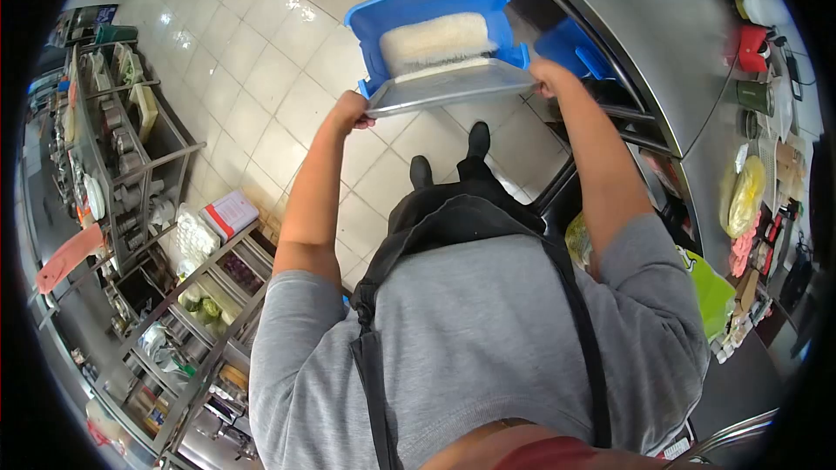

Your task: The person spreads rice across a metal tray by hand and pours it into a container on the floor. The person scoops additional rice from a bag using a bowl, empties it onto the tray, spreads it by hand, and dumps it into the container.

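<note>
Head view: left fingers (359,116) and right fingers (541,77) around metal tray (453,90); markings on red-and-white box (230,214) illegible.

Shiny pale tiled floor (235,61) between metal shelving (161,163) and steel counter (644,26).

A pale tiled floor (261,113) lies underfoot, with dark boots (478,141) standing on it. At left, a metal rack (215,364) bears a red-and-white container (231,214); at right stretches a stainless-steel counter (644,26).
</note>
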Action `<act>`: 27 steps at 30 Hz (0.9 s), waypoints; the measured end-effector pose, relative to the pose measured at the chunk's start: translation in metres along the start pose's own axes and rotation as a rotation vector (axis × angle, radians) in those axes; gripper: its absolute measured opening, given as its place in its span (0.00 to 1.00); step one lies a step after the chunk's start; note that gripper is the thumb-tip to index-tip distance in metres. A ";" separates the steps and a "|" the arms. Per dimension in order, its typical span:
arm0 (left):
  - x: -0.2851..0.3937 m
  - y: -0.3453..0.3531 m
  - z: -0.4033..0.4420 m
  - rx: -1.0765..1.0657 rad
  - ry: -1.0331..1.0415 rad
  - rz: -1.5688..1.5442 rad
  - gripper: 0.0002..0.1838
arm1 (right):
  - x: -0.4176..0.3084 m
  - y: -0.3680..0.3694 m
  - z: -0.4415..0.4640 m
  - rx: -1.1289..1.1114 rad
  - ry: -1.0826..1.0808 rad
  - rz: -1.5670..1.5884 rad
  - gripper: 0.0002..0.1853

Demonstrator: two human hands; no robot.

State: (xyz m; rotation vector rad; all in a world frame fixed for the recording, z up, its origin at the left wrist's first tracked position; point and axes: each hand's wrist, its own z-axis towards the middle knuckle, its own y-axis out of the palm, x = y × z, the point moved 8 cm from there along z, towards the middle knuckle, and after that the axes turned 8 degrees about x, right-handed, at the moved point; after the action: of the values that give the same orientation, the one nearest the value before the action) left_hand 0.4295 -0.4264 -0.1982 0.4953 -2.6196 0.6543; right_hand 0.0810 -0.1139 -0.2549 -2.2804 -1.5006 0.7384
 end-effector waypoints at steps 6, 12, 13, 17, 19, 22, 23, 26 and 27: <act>0.038 -0.010 -0.028 0.032 0.141 0.059 0.11 | -0.057 -0.036 -0.039 -0.014 -0.206 -0.269 0.17; 0.026 -0.007 -0.060 -0.123 0.107 0.063 0.09 | -0.019 -0.032 -0.056 -0.065 -0.210 -0.215 0.14; 0.025 -0.008 -0.067 -0.108 0.122 0.046 0.10 | -0.015 -0.029 -0.063 -0.087 -0.288 -0.310 0.13; -0.031 -0.003 -0.097 -0.024 0.250 -0.123 0.32 | 0.018 -0.027 -0.107 0.287 -0.750 -0.520 0.18; -0.077 0.021 -0.121 -0.070 0.222 -0.158 0.32 | 0.044 -0.042 -0.190 0.536 -0.765 -0.344 0.25; -0.146 0.062 -0.135 -0.137 0.287 -0.200 0.23 | 0.087 -0.029 -0.255 0.766 -0.908 -0.238 0.33; -0.156 0.064 -0.135 -0.111 0.314 -0.165 0.21 | 0.103 -0.024 -0.273 0.789 -0.976 -0.175 0.34; -0.159 0.072 -0.141 -0.108 0.339 -0.405 0.17 | 0.151 -0.021 -0.300 0.903 -0.958 -0.098 0.31; -0.139 0.070 -0.146 -0.128 0.452 -0.458 0.15 | 0.165 -0.030 -0.312 0.969 -0.954 0.048 0.29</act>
State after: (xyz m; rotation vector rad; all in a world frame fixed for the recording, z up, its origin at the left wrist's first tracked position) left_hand 0.5614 -0.2617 -0.1682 0.7726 -2.0126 0.3875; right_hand 0.2897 0.0559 -0.0251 -1.2222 -0.9383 2.1606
